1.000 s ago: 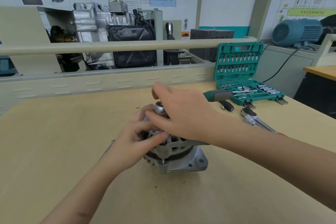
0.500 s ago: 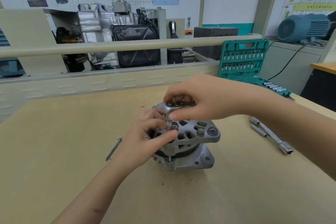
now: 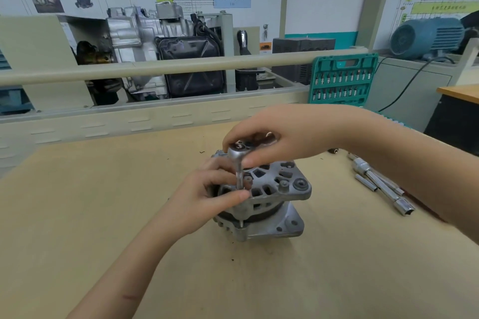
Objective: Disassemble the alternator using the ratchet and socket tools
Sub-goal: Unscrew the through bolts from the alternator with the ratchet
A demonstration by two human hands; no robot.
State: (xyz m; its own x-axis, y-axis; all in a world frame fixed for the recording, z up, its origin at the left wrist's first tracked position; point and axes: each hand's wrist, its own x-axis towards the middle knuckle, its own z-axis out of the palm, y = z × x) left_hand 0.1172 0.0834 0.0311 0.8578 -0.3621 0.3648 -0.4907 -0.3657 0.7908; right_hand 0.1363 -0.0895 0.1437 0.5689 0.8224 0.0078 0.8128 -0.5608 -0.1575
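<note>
Workbench (image 3: 77, 215): 1 tan top in front of you; its near edge is cut off by the frame.
Socket set case (image 3: 342, 79): 1 green case at the far right, lid upright; your right forearm hides its tray.
Alternator (image 3: 269, 204): 1, standing at the bench centre, vented housing up; your left hand covers its left side.
Loose tools (image 3: 381, 186): at least 2 chrome bars lying right of the alternator; their far ends are hidden behind your arm.
Ratchet (image 3: 237, 153): 1, its head above the alternator, a socket extension (image 3: 240, 176) dropping to the housing; the handle is out of sight inside your palm.
Right hand (image 3: 280, 137): your fingers curl closed around the ratchet head.
Left hand (image 3: 210, 197): your thumb and fingertips pinch the extension's lower end, against the housing.
</note>
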